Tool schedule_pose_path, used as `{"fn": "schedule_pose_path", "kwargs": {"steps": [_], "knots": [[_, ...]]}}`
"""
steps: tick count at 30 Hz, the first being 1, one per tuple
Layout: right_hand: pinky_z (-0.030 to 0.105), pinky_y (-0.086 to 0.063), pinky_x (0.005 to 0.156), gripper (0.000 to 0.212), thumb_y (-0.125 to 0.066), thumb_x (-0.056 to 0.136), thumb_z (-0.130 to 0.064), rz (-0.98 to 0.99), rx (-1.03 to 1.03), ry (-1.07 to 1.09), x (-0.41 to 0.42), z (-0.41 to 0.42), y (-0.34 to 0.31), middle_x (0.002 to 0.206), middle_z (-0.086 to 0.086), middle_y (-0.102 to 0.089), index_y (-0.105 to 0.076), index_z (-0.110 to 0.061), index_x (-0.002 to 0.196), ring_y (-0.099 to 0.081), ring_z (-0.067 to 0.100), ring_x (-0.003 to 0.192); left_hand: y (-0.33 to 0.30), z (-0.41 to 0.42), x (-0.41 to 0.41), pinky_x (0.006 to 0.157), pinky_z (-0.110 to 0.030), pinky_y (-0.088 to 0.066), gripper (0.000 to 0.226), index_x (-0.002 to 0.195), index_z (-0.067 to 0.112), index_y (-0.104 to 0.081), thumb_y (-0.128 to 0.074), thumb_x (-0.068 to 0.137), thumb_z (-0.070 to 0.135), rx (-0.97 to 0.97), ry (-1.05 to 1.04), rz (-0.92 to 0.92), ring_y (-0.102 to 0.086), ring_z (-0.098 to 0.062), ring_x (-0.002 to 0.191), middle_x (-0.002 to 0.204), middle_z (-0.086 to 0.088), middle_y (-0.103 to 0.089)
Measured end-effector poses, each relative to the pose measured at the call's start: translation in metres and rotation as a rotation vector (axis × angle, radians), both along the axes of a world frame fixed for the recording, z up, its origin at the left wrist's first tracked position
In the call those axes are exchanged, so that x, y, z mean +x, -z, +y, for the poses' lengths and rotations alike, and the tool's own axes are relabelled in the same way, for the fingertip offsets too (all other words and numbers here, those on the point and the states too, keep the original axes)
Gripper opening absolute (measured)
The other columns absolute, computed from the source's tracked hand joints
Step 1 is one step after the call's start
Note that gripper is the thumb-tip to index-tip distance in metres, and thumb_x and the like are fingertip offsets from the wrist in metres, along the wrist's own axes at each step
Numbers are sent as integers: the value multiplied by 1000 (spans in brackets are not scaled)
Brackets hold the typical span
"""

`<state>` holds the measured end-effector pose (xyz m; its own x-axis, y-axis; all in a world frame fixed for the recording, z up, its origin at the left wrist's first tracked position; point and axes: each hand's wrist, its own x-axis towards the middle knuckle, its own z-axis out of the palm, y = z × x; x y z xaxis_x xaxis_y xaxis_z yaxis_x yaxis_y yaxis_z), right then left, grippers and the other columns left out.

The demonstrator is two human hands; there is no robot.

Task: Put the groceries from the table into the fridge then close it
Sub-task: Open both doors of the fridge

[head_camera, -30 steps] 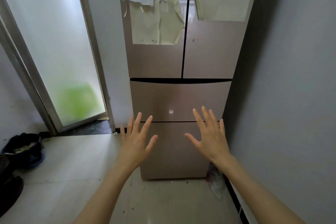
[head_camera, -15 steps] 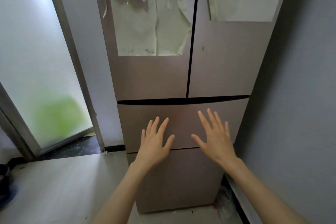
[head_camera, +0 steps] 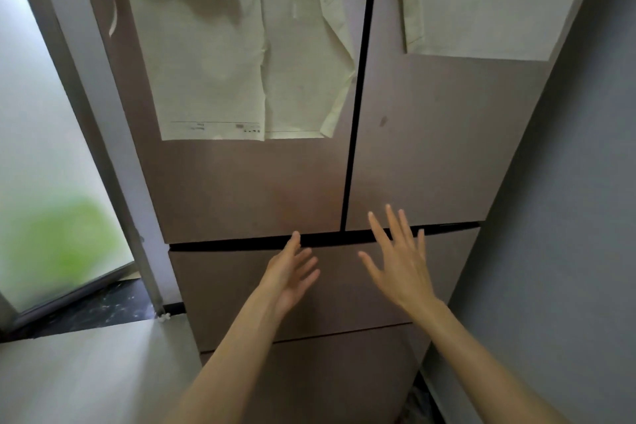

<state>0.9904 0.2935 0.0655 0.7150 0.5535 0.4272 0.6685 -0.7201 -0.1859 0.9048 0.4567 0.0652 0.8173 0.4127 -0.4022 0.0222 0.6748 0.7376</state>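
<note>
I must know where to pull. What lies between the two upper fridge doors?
In the head view, only a thin dark vertical gap; no handle shows between left door and right door.

Fridge (head_camera: 426, 148): tall, multi-door, matte brown-taupe front. Two upper doors side by side, split by a dark vertical seam; two drawers stacked below, set off by a dark horizontal gap and a thinner lower seam. All doors and drawers shut. Pale, creased paper sheets stuck on the upper left door, one plain pale sheet on the upper right door. Stands upright on the floor, right flank close to a grey wall, left flank beside a frosted-glass door frame. Groceries not in view.
</note>
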Motion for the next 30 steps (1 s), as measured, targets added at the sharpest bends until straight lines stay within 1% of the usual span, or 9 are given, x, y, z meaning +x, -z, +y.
{"fn": "schedule_pose_path", "kwargs": {"steps": [3, 6, 8, 10, 13, 18, 21, 26, 30], "knots": [[59, -9, 110, 73, -61, 86, -37, -211, 99, -14, 39, 8, -9, 155, 11, -11, -23, -21, 147, -3, 27, 143, -5, -1, 25, 107, -44, -35, 72, 147, 5, -17, -47, 93, 42, -147, -80, -57, -37, -31, 133, 149, -16, -32], [59, -7, 109, 81, -65, 81, -38, -303, 123, 3, 73, 18, -17, 156, 12, -9, -21, -23, 147, -2, 28, 142, -14, -5, 44, 111, -46, -31, 82, 147, 3, -7, -46, 91, 47, -292, -173, -112, -34, -32, 136, 152, -18, -24], [61, -8, 109, 83, -64, 81, -42, -350, 127, 7, 90, 22, -11, 156, 10, -4, -18, -25, 148, -1, 30, 143, -14, -6, 55, 110, -46, -32, 81, 148, 6, -12, -49, 89, 48, -356, -216, -137, -34, -32, 136, 152, -18, -24], [60, -6, 111, 80, -54, 84, -49, -405, 136, -4, 102, 25, 1, 157, 6, 5, -12, -28, 148, 3, 30, 144, -8, -5, 64, 107, -46, -34, 76, 146, 10, -24, -51, 87, 50, -380, -246, -149, -36, -31, 134, 149, -17, -31], [58, 0, 112, 75, -39, 87, -55, -456, 163, -30, 114, 26, 13, 156, 2, 16, -3, -32, 148, 7, 28, 144, 1, -6, 70, 105, -45, -36, 72, 142, 12, -33, -56, 84, 49, -398, -291, -192, -39, -29, 132, 146, -14, -37], [57, 3, 113, 74, -34, 87, -57, -481, 168, -39, 119, 26, 15, 155, 1, 21, 1, -33, 148, 12, 26, 144, 6, -9, 70, 110, -42, -30, 63, 136, 14, -42, -57, 85, 47, -360, -298, -195, -39, -23, 133, 143, -9, -43], [56, 5, 112, 73, -33, 87, -57, -464, 164, -46, 118, 26, 15, 155, 1, 22, 1, -33, 148, 13, 25, 143, 7, -15, 67, 111, -40, -27, 55, 136, 16, -43, -55, 89, 41, -358, -290, -194, -35, -19, 136, 145, -6, -42], [59, -2, 112, 75, -43, 87, -54, -434, 146, -29, 111, 24, 10, 155, 1, 21, -7, -31, 148, 3, 28, 144, 1, -22, 71, 101, -32, -32, 64, 139, 17, -39, -56, 86, 48, -326, -335, -157, -35, -17, 136, 149, -4, -36], [62, -13, 110, 78, -55, 83, -49, -415, 147, 16, 103, 26, 6, 156, 4, 0, -16, -29, 147, -6, 30, 143, -4, -28, 66, 100, -28, -32, 69, 139, 12, -36, -57, 85, 49, -272, -354, -100, -35, -17, 135, 148, -4, -36]]}}
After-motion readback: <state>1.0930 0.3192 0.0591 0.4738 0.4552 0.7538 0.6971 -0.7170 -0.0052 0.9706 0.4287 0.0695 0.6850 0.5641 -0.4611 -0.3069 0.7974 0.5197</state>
